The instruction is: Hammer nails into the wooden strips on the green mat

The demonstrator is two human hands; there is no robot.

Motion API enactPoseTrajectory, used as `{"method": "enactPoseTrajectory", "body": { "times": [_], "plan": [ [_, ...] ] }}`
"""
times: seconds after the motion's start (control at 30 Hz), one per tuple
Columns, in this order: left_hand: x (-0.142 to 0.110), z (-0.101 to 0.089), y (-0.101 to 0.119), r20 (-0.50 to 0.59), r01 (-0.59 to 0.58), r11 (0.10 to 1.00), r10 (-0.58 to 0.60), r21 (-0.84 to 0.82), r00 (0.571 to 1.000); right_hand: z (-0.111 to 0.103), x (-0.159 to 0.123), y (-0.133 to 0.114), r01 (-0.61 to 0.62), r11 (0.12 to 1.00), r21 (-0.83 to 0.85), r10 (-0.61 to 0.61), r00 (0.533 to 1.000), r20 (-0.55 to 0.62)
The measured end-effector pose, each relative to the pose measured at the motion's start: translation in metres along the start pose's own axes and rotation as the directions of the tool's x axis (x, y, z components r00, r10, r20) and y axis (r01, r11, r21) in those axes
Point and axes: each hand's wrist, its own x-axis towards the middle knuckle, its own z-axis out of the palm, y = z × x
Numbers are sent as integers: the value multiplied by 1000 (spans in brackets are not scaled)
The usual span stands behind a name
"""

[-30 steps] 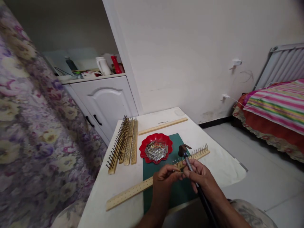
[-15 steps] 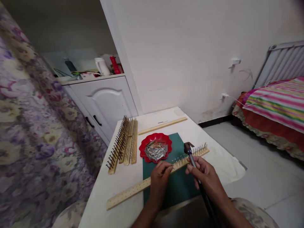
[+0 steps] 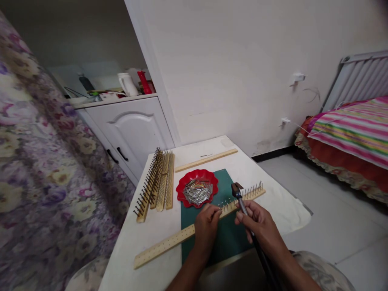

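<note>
A long wooden strip [image 3: 169, 247] with a row of holes lies across a green mat [image 3: 230, 238]; its far end carries upright nails [image 3: 253, 189]. My left hand [image 3: 207, 223] rests on the strip, fingers pinched together at a hole, apparently on a nail too small to make out. My right hand [image 3: 257, 223] is closed round the handle of a small hammer [image 3: 238, 193], whose head hovers just above the strip beside the left fingertips. A red dish [image 3: 197, 190] full of nails sits behind the strip.
Finished nailed strips [image 3: 154, 185] lie stacked at the table's left. A plain wooden strip [image 3: 206, 160] lies at the back. The white-covered table [image 3: 281, 208] meets a floral curtain [image 3: 36, 161] on the left. A white cabinet [image 3: 133, 129] stands behind, a bed [image 3: 351, 141] at right.
My left hand has moved away from my right hand and down onto the strip. The hammer head swung slightly right, then back toward the left fingertips.
</note>
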Motion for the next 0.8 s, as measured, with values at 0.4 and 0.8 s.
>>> {"method": "enactPoseTrajectory", "body": {
  "times": [0.4,0.8],
  "plan": [
    [-1,7,-5,20,6,997,-7,79,1000,1,-3,-1,-85,996,-17,86,977,195],
    [-1,7,-8,29,50,994,-53,94,998,9,-6,7,-86,991,-106,114,950,289]
  ]
}}
